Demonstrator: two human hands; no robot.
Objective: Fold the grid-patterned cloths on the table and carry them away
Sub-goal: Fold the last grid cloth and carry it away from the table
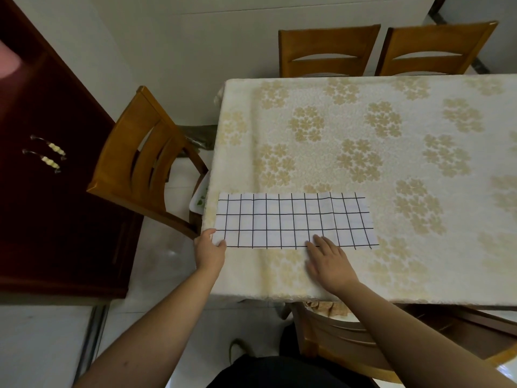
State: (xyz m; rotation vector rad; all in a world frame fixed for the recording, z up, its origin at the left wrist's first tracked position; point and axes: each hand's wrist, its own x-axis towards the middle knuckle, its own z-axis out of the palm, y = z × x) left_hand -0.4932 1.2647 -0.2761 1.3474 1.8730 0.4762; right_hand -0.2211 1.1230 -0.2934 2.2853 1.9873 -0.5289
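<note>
A white cloth with a black grid point(293, 219) lies flat as a long folded strip near the table's front left corner. My left hand point(209, 250) pinches the strip's near left corner, thumb on top, right at the table's left edge. My right hand point(327, 260) lies flat with straight fingers, its fingertips resting on the strip's near edge around the middle. Only this one grid cloth is in view.
The table point(391, 152) wears a cream tablecloth with gold flowers. A wooden chair point(145, 163) stands at its left end, two more chairs point(386, 51) at the far side, and one chair point(349, 337) under the near edge. A dark red cabinet point(42, 177) stands on the left.
</note>
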